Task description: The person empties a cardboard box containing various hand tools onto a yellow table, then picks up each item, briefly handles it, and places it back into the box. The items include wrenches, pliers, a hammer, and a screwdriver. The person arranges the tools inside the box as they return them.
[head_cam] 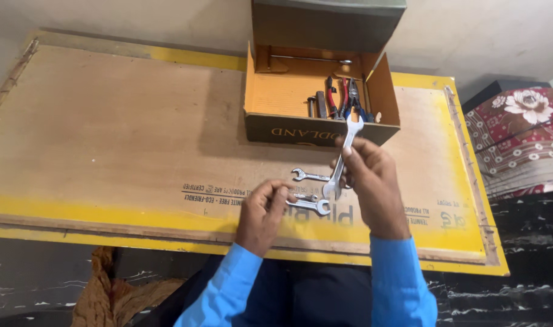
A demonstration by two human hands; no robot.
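Right hand [373,175] is closed around a double-ended wrench [343,154], gripping it mid-shaft and holding it up off the surface, tilted, with the top open end just in front of the box's near wall. Left hand [261,209] rests on the surface [107,151], fingers curled down onto one end of a second wrench [307,204] that lies flat, so it's pinching that rather than lifting it. A third wrench [310,176] lies flat just behind, between the two hands, partly hidden by the raised one. Past them sits an open cardboard box [276,130], orange inside, lid flipped up at the back. Inside it: red-handled pliers [331,97], blue-handled pliers [355,100], a couple of dark metal bits and a thin rod along the back. Patterned floral fabric [519,133] off to the right.
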